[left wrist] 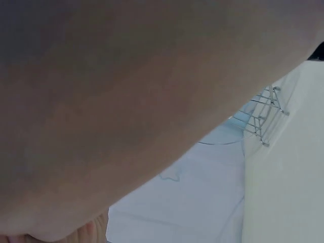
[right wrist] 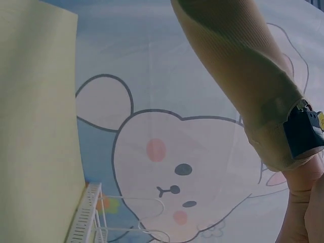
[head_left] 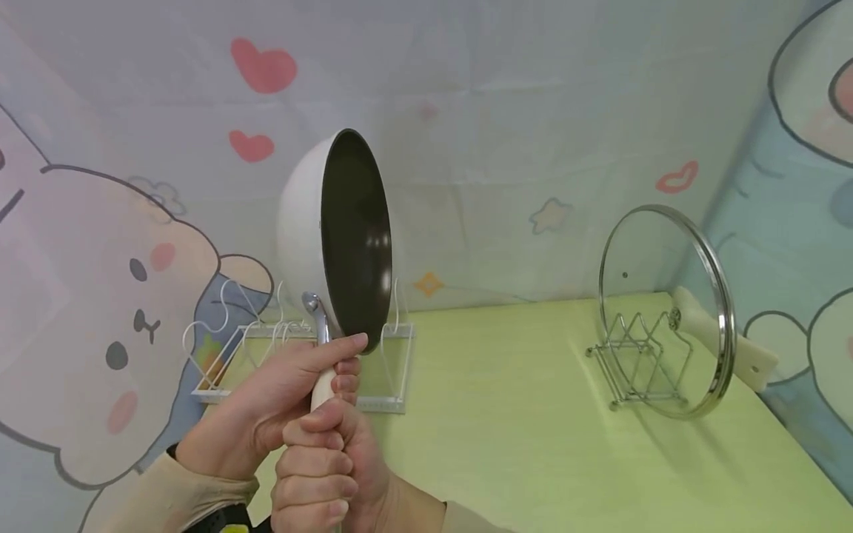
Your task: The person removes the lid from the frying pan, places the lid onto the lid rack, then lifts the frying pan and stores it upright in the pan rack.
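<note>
A deep frying pan, white outside and dark inside, is held up on edge in the head view, its inside turned to the right. Both hands grip its cream handle. My left hand is the upper one, fingers wrapped round the handle near the metal joint, thumb stretched toward the pan's rim. Directly below it, my right hand makes a fist round the handle's lower part. Skin close to the lens fills most of the left wrist view. The right wrist view catches the left sleeve and no pan.
Behind the pan stands a white wire rack on the light green table. At the right, a glass lid with a metal rim and pale handle stands upright in a silver wire rack. A cartoon-printed cloth hangs behind.
</note>
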Tool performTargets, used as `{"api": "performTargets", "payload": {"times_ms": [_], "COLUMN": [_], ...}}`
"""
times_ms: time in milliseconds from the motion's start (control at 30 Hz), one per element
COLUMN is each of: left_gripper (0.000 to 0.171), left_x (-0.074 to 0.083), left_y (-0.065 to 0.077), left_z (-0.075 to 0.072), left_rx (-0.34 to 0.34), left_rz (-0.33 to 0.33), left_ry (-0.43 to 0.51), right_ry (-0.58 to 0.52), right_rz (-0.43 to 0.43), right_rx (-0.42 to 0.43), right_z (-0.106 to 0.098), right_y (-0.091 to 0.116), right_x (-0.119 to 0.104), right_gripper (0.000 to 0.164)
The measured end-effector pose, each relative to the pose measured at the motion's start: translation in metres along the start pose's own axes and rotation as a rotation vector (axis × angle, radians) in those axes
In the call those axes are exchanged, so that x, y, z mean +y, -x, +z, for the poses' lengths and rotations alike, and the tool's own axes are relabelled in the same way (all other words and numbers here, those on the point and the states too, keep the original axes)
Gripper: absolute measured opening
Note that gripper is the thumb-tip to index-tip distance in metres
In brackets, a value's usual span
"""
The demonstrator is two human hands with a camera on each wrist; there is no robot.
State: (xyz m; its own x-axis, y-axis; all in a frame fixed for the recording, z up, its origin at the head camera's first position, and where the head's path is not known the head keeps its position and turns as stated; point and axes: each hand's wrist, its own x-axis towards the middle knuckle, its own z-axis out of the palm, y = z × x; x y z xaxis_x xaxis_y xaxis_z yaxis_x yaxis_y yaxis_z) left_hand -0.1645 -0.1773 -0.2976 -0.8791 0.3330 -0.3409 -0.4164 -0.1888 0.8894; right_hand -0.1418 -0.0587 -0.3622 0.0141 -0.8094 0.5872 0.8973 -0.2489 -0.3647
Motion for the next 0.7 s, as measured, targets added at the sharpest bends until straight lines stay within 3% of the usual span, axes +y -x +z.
{"api": "performTargets", "payload": {"times_ms": [200, 700], "left_gripper": [0.029, 0.028], "left_x": [-0.012, -0.027], "left_y": [-0.008, -0.021], "left_z": [-0.007, -0.014], "left_rx": [-0.022, -0.025], "left_rz": [-0.019, -0.023], "left_ry": [-0.003, -0.016], "right_ry": [-0.092, -0.029], "right_rz": [-0.047, -0.046], "right_rx": [-0.014, 0.0], "right_z": [-0.013, -0.028], "right_y": [0.008, 0.017], "right_x": [0.008, 0.009], "right_gripper": [0.049, 0.051]}}
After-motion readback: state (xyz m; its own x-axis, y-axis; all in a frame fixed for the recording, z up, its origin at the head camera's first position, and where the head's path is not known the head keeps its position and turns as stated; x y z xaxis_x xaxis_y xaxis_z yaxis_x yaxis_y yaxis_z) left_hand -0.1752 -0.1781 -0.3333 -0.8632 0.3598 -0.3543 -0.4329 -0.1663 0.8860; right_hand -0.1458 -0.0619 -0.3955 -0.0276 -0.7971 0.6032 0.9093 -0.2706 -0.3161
